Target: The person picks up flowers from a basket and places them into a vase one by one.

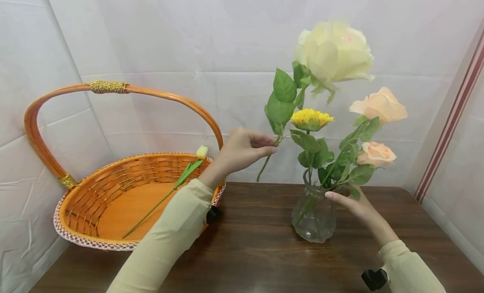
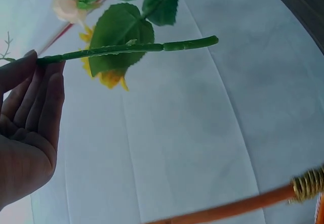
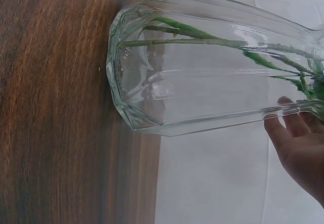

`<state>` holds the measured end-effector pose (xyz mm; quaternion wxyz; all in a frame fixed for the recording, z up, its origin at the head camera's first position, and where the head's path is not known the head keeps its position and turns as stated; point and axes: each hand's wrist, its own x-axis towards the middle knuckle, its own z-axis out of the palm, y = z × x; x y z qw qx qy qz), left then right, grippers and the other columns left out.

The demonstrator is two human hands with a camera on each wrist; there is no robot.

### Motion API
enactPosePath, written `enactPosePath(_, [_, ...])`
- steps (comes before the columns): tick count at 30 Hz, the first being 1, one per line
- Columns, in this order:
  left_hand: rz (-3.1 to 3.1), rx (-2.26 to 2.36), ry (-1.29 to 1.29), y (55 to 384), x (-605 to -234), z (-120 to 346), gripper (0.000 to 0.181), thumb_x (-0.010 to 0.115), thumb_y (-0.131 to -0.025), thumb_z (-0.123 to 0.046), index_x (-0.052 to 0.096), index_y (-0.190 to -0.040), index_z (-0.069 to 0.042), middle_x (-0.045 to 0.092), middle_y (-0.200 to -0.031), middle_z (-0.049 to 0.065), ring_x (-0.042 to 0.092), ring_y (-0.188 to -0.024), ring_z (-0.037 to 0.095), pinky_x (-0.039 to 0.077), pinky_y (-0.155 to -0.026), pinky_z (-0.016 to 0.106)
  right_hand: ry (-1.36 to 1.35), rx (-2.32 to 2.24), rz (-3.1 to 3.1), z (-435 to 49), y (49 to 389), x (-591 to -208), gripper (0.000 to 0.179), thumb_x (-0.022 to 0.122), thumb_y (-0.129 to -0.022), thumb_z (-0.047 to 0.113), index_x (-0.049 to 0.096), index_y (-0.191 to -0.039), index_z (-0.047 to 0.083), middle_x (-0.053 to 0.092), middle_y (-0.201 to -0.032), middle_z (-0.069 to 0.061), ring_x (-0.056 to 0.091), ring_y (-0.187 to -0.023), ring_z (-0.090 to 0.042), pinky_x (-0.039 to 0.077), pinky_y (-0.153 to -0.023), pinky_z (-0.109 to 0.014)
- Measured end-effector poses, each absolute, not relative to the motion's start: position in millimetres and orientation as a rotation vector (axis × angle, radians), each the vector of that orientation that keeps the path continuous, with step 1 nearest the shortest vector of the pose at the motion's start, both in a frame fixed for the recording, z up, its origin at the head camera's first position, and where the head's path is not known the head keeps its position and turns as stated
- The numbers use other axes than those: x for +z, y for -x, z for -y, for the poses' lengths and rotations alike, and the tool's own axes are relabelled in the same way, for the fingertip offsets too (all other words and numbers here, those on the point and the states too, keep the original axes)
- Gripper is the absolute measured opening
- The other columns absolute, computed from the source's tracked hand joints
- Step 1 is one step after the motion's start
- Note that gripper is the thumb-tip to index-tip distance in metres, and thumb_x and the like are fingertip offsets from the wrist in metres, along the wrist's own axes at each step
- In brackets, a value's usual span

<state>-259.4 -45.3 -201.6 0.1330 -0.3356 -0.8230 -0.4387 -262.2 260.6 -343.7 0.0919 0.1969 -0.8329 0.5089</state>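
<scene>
My left hand [image 1: 245, 148] pinches the stem of a big cream rose [image 1: 336, 53] between thumb and fingertips, left of the vase and above the table. In the left wrist view the cut end of its green stem [image 2: 190, 44] points free of the hand. My right hand [image 1: 357, 207] holds the glass vase [image 1: 314, 226] at its neck, thumb in front and fingers on the far side. A yellow flower [image 1: 311, 119] and two peach roses [image 1: 380, 106] stand in the vase. Their stems [image 3: 182, 42] slant down inside the glass.
At the left stands an orange wicker basket [image 1: 58, 219] with a tall arched handle [image 1: 172, 99]. A cream tulip [image 1: 202, 152] leans in it, its bloom over the rim near my left forearm. The dark wooden table [image 1: 257, 251] meets white cloth walls [image 1: 170, 37] behind.
</scene>
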Motion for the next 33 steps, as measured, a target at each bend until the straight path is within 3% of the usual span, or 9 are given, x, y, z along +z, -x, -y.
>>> enactPosePath(5, [2.327, -1.349, 0.96, 261.9, -200.1, 28.9, 0.02, 0.069, -0.081, -0.013, 0.071, -0.098, -0.002, 0.07, -0.09, 0.008, 0.067, -0.079, 0.011, 0.051, -0.072, 0.021, -0.58, 1.498, 2.476, -260.8, 261.0, -343.5, 0.065, 0.056, -0.088, 0.01, 0.023, -0.143, 0.001, 0.037, -0.136, -0.023, 0.042, -0.109, -0.003, 0.044, -0.08, -0.021])
enactPosePath(9, [2.26, -1.46, 0.936, 265.3, -201.2, 14.2, 0.02, 0.069, -0.081, -0.013, 0.07, -0.098, -0.001, 0.07, -0.093, 0.01, 0.067, -0.082, 0.012, 0.051, -0.072, 0.02, -0.563, 1.487, 2.491, -260.6, 260.6, -343.4, 0.064, 0.056, -0.089, 0.011, 0.023, -0.143, 0.0, 0.037, -0.136, -0.023, 0.041, -0.116, -0.02, 0.043, -0.082, -0.024])
enactPosePath(13, [2.202, -1.534, 0.88, 268.7, -203.0, -0.9, 0.022, 0.069, -0.081, -0.015, 0.07, -0.098, -0.001, 0.069, -0.097, 0.01, 0.066, -0.085, 0.012, 0.05, -0.073, 0.019, -0.571, 1.506, 2.478, -260.3, 260.9, -343.7, 0.065, 0.056, -0.089, 0.01, 0.022, -0.143, -0.001, 0.035, -0.137, -0.025, 0.035, -0.121, -0.039, 0.041, -0.088, -0.04])
enactPosePath(17, [2.153, -1.578, 0.851, 271.5, -206.2, -15.9, 0.022, 0.07, -0.081, -0.015, 0.07, -0.097, 0.0, 0.069, -0.097, 0.01, 0.066, -0.084, 0.012, 0.05, -0.071, 0.018, -0.595, 1.548, 2.451, -259.9, 261.5, -344.0, 0.066, 0.056, -0.088, 0.008, 0.021, -0.143, -0.002, 0.031, -0.138, -0.026, 0.029, -0.125, -0.043, 0.033, -0.092, -0.055])
enactPosePath(20, [2.115, -1.598, 0.857, 273.3, -210.4, -26.4, 0.02, 0.069, -0.081, -0.013, 0.071, -0.096, 0.0, 0.07, -0.093, 0.009, 0.067, -0.082, 0.01, 0.05, -0.07, 0.017, -0.588, 1.544, 2.455, -259.6, 261.4, -343.5, 0.066, 0.056, -0.088, 0.008, 0.021, -0.143, -0.001, 0.032, -0.139, -0.025, 0.03, -0.124, -0.041, 0.036, -0.091, -0.051])
enactPosePath(23, [2.097, -1.617, 0.842, 274.6, -215.6, -34.5, 0.018, 0.069, -0.081, -0.013, 0.071, -0.094, -0.001, 0.07, -0.09, 0.008, 0.066, -0.08, 0.008, 0.05, -0.068, 0.017, -0.579, 1.528, 2.47, -259.2, 261.1, -343.0, 0.065, 0.056, -0.088, 0.01, 0.022, -0.143, 0.0, 0.035, -0.137, -0.024, 0.035, -0.121, -0.037, 0.042, -0.086, -0.039])
enactPosePath(26, [2.099, -1.62, 0.806, 276.3, -221.4, -40.2, 0.018, 0.069, -0.081, -0.014, 0.071, -0.094, -0.002, 0.07, -0.09, 0.007, 0.066, -0.08, 0.009, 0.049, -0.068, 0.016, -0.576, 1.515, 2.476, -259.3, 260.9, -343.0, 0.065, 0.056, -0.089, 0.01, 0.023, -0.143, 0.001, 0.037, -0.135, -0.024, 0.043, -0.115, -0.023, 0.045, -0.081, -0.03])
enactPosePath(30, [2.105, -1.657, 0.753, 278.4, -229.1, -46.1, 0.019, 0.07, -0.081, -0.015, 0.072, -0.095, -0.003, 0.071, -0.089, 0.007, 0.067, -0.079, 0.009, 0.05, -0.066, 0.017, -0.612, 1.527, 2.442, -260.1, 261.7, -343.8, 0.061, 0.056, -0.088, 0.007, 0.027, -0.141, -0.002, 0.041, -0.131, -0.025, 0.048, -0.103, -0.001, 0.046, -0.078, -0.025])
enactPosePath(33, [2.124, -1.679, 0.72, 279.2, -235.1, -49.9, 0.02, 0.071, -0.08, -0.016, 0.072, -0.094, -0.003, 0.07, -0.089, 0.008, 0.067, -0.078, 0.009, 0.05, -0.066, 0.016, -0.646, 1.544, 2.412, -260.6, 262.8, -344.4, 0.059, 0.056, -0.087, 0.005, 0.029, -0.139, -0.003, 0.043, -0.128, -0.027, 0.05, -0.099, 0.002, 0.047, -0.078, -0.024])
